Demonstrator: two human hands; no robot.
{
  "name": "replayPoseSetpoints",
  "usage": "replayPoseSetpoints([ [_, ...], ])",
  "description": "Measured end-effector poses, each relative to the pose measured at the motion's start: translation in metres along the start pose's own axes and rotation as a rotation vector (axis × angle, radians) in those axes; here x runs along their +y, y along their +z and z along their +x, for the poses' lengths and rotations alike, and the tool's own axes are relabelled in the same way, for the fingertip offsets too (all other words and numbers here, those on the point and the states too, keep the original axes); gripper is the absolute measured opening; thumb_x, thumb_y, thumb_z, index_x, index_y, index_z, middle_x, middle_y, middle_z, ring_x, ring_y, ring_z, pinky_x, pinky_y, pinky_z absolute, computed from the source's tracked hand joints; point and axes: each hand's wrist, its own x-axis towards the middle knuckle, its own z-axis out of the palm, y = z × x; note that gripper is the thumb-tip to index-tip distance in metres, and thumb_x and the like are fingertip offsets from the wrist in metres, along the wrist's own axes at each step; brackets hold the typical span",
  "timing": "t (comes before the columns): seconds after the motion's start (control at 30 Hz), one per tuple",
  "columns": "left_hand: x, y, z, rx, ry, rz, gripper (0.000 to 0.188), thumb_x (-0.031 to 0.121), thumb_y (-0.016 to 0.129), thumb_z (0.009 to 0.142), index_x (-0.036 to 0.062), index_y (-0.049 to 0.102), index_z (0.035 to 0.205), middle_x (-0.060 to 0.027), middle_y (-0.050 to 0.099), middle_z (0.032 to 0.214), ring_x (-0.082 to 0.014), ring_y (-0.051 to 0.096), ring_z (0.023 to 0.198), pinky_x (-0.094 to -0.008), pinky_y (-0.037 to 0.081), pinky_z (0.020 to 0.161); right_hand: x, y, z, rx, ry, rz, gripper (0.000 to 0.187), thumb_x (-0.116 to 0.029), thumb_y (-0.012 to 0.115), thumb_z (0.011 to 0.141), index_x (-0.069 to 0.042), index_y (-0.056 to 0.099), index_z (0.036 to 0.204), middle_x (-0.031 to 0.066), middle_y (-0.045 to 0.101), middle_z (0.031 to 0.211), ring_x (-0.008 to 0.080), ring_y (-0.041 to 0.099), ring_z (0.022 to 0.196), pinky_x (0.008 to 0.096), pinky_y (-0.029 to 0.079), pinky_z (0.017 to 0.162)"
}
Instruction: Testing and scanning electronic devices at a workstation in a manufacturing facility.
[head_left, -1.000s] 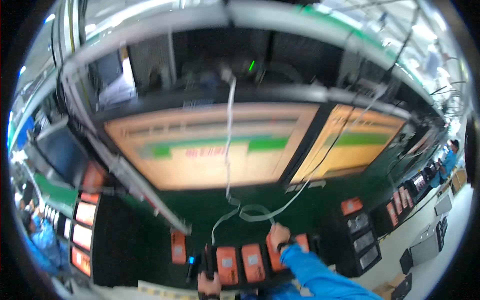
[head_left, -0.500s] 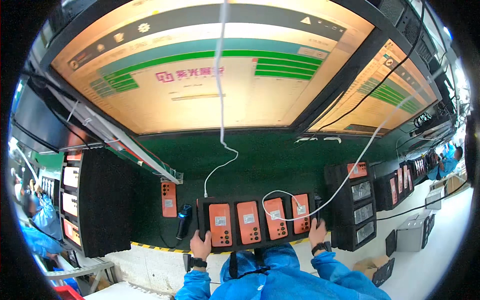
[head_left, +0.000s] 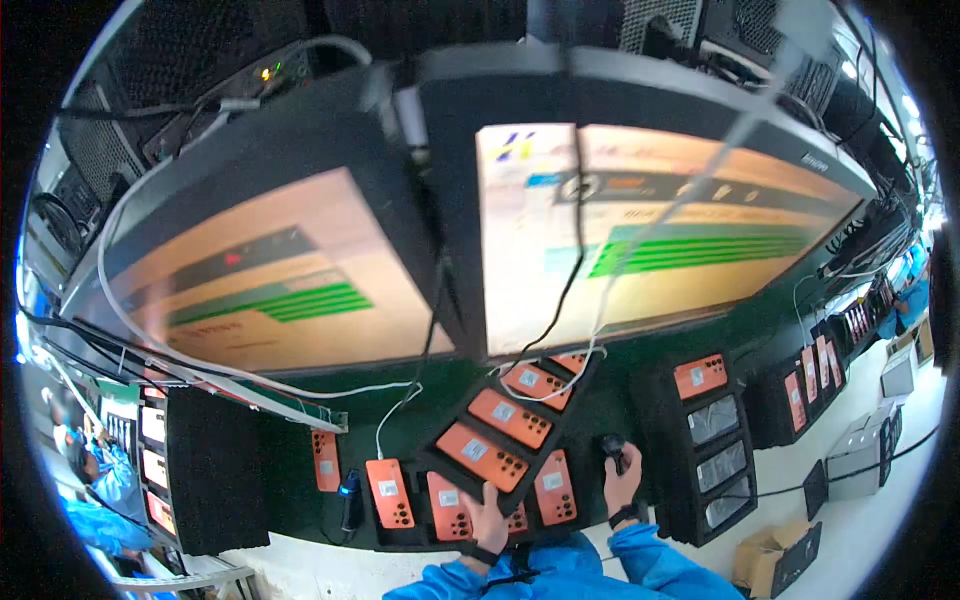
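Lower black tray (head_left: 420, 500) sat on tabletop (head_left: 625, 390), slots keeping phones apart, presumably against scratches. Upper black tray (head_left: 498, 436), loaded with orange phones (head_left: 482, 455), overlapped it askew; left hand (head_left: 488, 520) touched near corner, probably steadying, grip's closure unclear. Right hand (head_left: 622, 480): grip closed round black handheld device (head_left: 608, 448). Half-second earlier, upper tray lay square.

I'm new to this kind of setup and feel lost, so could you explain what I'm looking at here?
There's no machine here, only a person working bare-handed. Every picture comes from one wide fisheye camera on that person's head, looking down, so straight edges bend. On the dark green work surface, below two lit screens, a black tray of orange phones overlaps another such tray. The left hand is at the upper tray's near edge, its grip unclear. The right hand seems to hold a small dark object, too unclear to name.
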Motion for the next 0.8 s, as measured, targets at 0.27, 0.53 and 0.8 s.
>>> replayPoseSetpoints([
  [0.27,0.024,0.01,0.184,0.073,-0.029,-0.373,0.057,0.006,0.056,0.088,0.0016,0.029,0.138,-0.0133,0.048,0.125,-0.0257,0.057,0.105,-0.037,0.054,0.081,0.052,-0.007,0.0,-0.186,0.408,-0.181,0.061,-0.017,0.071,0.074,-0.003,0.044,0.127,0.0226,0.055,0.122,0.0399,0.054,0.111,0.0436,0.042,0.094],
  [0.53,0.043,-0.039,0.064,0.169,0.269,0.352,0.032,0.003,0.062,0.078,0.0006,0.059,0.11,-0.0139,0.064,0.103,-0.0271,0.061,0.1,-0.0367,0.047,0.089,0.044,-0.025,-0.007,0.028,-0.007,-0.201,0.053,-0.003,0.064,0.076,-0.002,0.044,0.125,0.0159,0.053,0.114,0.0302,0.053,0.107,0.0385,0.039,0.096],
  [0.8,0.009,-0.194,0.093,0.566,0.246,1.278,0.037,0.022,0.073,0.072,0.0069,0.06,0.104,-0.0165,0.056,0.115,-0.0347,0.055,0.103,-0.0504,0.041,0.087,-0.076,0.02,-0.025,-0.334,-0.063,0.304,0.027,-0.005,0.057,0.086,-0.003,0.05,0.112,0.0059,0.059,0.091,0.0127,0.058,0.081,0.0247,0.047,0.071],
])
